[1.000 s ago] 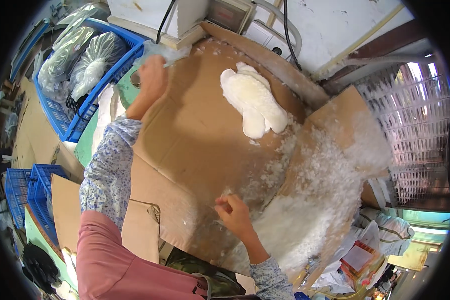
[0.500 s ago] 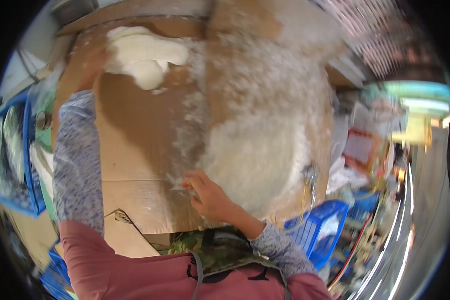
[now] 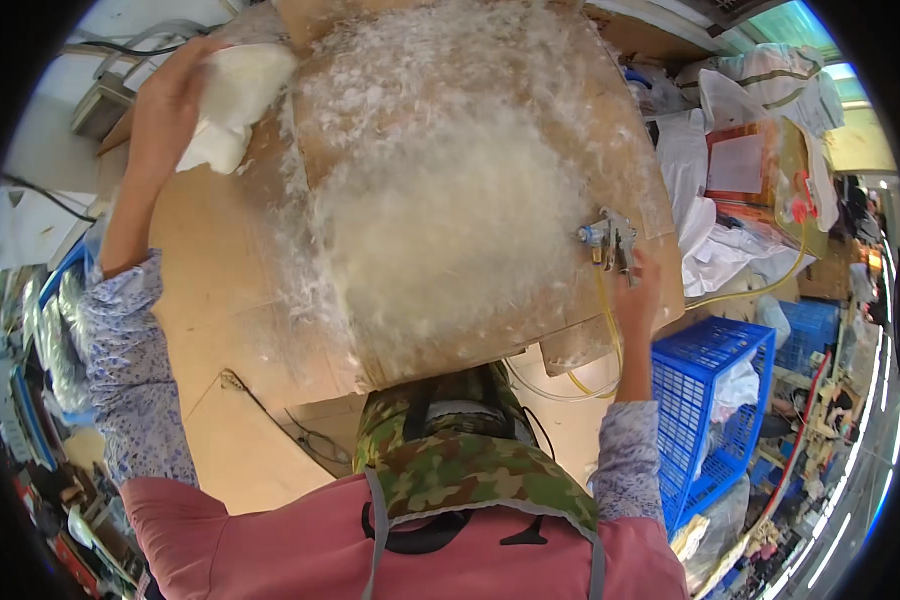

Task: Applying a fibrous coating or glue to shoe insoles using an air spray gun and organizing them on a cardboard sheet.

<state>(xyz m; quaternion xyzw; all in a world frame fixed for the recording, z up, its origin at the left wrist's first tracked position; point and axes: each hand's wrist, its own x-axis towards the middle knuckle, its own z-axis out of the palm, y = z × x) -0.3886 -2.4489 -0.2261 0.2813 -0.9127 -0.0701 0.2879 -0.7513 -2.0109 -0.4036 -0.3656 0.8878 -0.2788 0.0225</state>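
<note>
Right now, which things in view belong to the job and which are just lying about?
In use, it seems:
white plush piece, at the left hand
metal spray gun, at the right hand
loose white fluff
cardboard beneath it

Lying about, it seems:
blue crate
striped white bag

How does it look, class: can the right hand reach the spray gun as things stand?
Yes, most likely: the right hand is at the handle of the spray gun, and nothing visible stands between them.
</note>
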